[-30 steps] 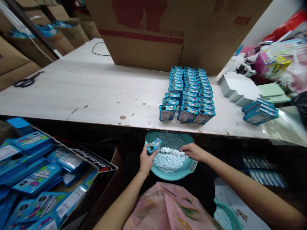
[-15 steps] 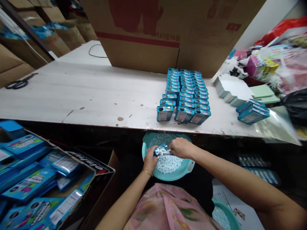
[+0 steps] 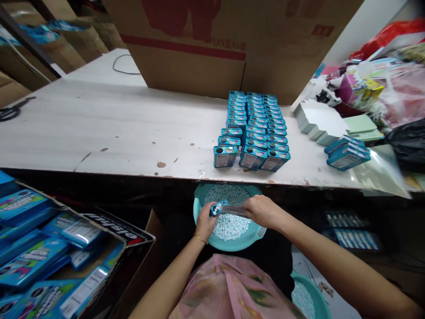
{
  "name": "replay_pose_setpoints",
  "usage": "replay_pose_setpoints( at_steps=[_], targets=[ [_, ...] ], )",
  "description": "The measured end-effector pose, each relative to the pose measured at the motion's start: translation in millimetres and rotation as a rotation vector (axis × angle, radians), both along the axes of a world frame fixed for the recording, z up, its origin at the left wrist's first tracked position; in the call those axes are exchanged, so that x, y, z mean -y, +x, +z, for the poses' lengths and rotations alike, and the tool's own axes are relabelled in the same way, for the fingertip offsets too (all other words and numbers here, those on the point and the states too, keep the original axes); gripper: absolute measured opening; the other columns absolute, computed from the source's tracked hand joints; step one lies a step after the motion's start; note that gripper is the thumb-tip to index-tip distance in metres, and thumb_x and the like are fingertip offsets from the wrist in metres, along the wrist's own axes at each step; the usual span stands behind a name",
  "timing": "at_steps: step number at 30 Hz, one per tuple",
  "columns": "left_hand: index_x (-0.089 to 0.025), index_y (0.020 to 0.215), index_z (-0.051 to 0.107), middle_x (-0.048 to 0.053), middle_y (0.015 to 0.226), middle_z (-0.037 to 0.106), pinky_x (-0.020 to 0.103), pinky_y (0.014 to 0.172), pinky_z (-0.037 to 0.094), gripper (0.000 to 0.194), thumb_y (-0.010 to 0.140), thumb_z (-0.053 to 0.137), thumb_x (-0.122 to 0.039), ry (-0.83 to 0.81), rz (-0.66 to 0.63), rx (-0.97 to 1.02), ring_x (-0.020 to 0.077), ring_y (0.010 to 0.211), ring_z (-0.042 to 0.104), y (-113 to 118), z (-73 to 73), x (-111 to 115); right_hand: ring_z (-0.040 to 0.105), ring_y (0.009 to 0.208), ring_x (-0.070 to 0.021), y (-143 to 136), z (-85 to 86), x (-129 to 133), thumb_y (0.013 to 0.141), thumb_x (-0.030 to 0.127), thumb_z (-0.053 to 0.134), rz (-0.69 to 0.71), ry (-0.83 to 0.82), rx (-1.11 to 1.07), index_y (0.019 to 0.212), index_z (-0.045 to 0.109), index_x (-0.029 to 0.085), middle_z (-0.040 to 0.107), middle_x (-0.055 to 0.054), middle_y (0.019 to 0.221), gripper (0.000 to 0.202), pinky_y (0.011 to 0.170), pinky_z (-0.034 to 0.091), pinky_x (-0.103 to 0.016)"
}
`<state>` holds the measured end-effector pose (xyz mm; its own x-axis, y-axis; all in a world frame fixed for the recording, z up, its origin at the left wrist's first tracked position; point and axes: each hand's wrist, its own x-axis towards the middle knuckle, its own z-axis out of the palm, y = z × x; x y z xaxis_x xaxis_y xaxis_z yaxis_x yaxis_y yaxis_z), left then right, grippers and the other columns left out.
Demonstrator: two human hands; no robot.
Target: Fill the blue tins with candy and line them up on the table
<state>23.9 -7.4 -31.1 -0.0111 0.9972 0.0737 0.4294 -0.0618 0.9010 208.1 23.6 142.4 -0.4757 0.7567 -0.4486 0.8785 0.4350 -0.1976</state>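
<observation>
My left hand [image 3: 204,222] is closed around a small blue candy box [image 3: 223,203], tilted over the basin. White pellets show at the box's mouth. My right hand [image 3: 262,210] grips a clear, scoop-like tool [image 3: 236,211], blurred by motion, whose far end points to the box's mouth; whether they touch I cannot tell. Below both hands is a turquoise basin [image 3: 229,246] holding many white pellets [image 3: 231,231].
Rows of blue boxes [image 3: 254,155] stand on the white table [image 3: 159,133] before a large cardboard carton [image 3: 199,71]. More boxes [image 3: 348,157] and white card stacks [image 3: 320,119] lie right. An open carton [image 3: 136,235] of blue boxes is left; a second basin [image 3: 320,305] sits low right.
The loose pellets piled at the box's mouth have mostly gone from view. My right hand has drawn back to the right, and the clear tool now shows between it and the box.
</observation>
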Motion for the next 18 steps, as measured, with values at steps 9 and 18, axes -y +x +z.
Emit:
replay_pose_setpoints(
  at_steps=[9, 18],
  targets=[
    [-0.021, 0.098, 0.052, 0.001, 0.091, 0.062, 0.039, 0.092, 0.036, 0.035, 0.066, 0.061, -0.032, 0.005, 0.154, 0.019, 0.0165, 0.085, 0.057, -20, 10.1, 15, 0.058, 0.083, -0.0151, 35, -111.4, 2, 0.082, 0.016, 0.033, -0.125, -0.063, -0.101, 0.103, 0.057, 0.021, 0.064, -0.004, 0.092, 0.032, 0.068, 0.04, -0.022],
    [-0.017, 0.099, 0.05, 0.005, 0.09, 0.058, 0.032, 0.078, 0.043, 0.043, 0.063, 0.063, -0.037, -0.123, 0.314, 0.109, 0.0182, 0.085, 0.056, -16, -10.1, 19, 0.055, 0.09, -0.0201, -21, -186.0, 20, 0.077, 0.009, 0.037, 0.097, -0.144, 0.038, 0.099, 0.06, 0.018, 0.063, -0.01, 0.093, 0.033, 0.072, 0.041, -0.028]
  ],
)
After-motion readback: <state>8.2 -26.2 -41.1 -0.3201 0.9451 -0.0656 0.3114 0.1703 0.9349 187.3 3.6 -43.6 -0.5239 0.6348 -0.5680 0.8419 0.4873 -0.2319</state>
